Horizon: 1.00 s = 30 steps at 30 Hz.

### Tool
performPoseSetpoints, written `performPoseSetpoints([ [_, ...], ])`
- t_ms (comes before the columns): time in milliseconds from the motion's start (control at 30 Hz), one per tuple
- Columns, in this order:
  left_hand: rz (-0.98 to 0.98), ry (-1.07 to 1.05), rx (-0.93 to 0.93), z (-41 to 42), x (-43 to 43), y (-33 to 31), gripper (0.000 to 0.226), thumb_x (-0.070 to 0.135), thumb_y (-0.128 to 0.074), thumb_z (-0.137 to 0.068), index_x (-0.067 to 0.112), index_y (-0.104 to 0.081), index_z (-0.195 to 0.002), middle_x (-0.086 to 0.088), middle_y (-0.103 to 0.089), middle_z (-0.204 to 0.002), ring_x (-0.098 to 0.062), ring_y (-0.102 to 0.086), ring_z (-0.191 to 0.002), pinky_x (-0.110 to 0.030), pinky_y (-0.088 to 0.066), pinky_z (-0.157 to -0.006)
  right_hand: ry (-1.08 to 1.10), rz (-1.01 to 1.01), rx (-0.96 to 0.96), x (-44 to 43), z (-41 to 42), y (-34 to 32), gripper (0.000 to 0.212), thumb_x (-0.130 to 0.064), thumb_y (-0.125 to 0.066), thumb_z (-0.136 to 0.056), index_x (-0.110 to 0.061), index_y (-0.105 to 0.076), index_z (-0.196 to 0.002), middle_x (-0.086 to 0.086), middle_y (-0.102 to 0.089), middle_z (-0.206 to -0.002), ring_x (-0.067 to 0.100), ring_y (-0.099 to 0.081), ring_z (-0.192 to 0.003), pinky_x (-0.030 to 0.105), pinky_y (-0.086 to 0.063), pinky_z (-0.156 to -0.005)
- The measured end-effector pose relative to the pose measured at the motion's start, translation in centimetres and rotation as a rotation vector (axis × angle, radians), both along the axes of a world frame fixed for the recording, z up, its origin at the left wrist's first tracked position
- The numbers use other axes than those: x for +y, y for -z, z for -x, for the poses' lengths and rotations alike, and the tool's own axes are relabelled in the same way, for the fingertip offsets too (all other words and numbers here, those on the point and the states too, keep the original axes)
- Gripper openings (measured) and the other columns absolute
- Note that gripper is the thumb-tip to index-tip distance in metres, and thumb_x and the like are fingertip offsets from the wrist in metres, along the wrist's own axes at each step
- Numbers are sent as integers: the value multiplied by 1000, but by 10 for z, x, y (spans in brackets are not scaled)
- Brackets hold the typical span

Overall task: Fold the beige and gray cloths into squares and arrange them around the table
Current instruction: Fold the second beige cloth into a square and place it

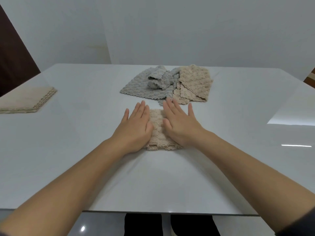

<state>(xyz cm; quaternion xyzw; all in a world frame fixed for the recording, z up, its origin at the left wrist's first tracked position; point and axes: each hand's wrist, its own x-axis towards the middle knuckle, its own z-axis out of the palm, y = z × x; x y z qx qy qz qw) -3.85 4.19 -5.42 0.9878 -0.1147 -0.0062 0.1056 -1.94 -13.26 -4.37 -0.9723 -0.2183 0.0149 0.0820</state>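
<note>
Palms down (both spread flat), left hand (136, 124) and right hand (181, 125) press the folded beige cloth (157, 132).

One head-worn camera looks forward and down over the counter (68, 167) from its near edge, wide-angle, close.

A glossy white table (85, 167) carries everything. A small folded beige cloth (157, 132) lies flat on it, between and partly under the left hand (136, 124) and the right hand (181, 124). Just beyond the fingertips sits a heap: a crumpled gray cloth (136, 86) touching a loose beige cloth (194, 82) on its right. Well to the left of the left hand, near the table's edge, rests a folded beige square (29, 101).
</note>
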Motion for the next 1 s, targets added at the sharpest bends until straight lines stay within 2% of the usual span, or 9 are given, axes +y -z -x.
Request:
performPoseSetpoints([
  [133,-55,7,15,6,-1,11,61,33,-15,-101,9,8,-153,-4,17,-160,-12,17,-146,-38,8,-120,-73,98,30,8,2,11,59,-35,-14,-103,-12,4,-154,2,13,-162,16,15,-148,50,10,-118],
  [333,-77,8,35,3,-2,15,62,34,-15,-101,8,6,-153,-5,12,-161,-13,14,-147,-38,7,-120,-72,91,27,7,1,20,59,-36,-15,-104,-12,2,-155,4,8,-163,17,10,-149,45,6,-120],
  [533,-36,22,41,3,0,15,62,34,-14,-100,9,5,-153,-4,12,-161,-12,15,-147,-39,9,-119,-62,92,53,8,3,17,60,-36,-15,-103,-12,4,-155,4,9,-163,18,11,-149,48,8,-119],
  [667,143,-6,13,9,3,12,71,38,-9,-88,13,-1,-154,0,8,-162,-7,12,-146,-39,11,-119,-54,24,123,7,0,10,59,-35,-17,-103,-15,1,-155,1,9,-163,17,11,-149,51,10,-118],
  [767,197,-73,-16,14,14,4,61,42,-22,-99,20,-8,-154,3,-2,-162,-7,4,-147,-42,8,-119,-6,-109,155,2,-6,1,57,-35,-19,-103,-21,-3,-155,0,6,-163,19,10,-149,53,9,-117],
  [833,161,-69,-45,18,25,-2,67,53,-30,-95,23,-13,-153,5,-7,-161,-7,-1,-147,-44,4,-120,31,-153,144,-3,-9,-4,55,-34,-20,-103,-23,-6,-155,0,2,-163,20,7,-149,53,8,-117],
  [933,94,55,17,27,38,-9,97,80,-31,-76,29,-3,-153,12,9,-160,-3,7,-146,-39,1,-120,82,-162,123,-15,-9,-7,57,-41,-23,-103,-24,-7,-155,2,1,-163,21,5,-150,53,7,-117],
  [1000,14,172,40,31,42,-8,101,80,-37,-77,32,10,-152,17,26,-155,2,19,-142,-33,5,-119,81,-144,136,-21,-2,-6,63,-49,-25,-101,-24,-4,-155,2,3,-163,23,5,-150,52,7,-117],
])
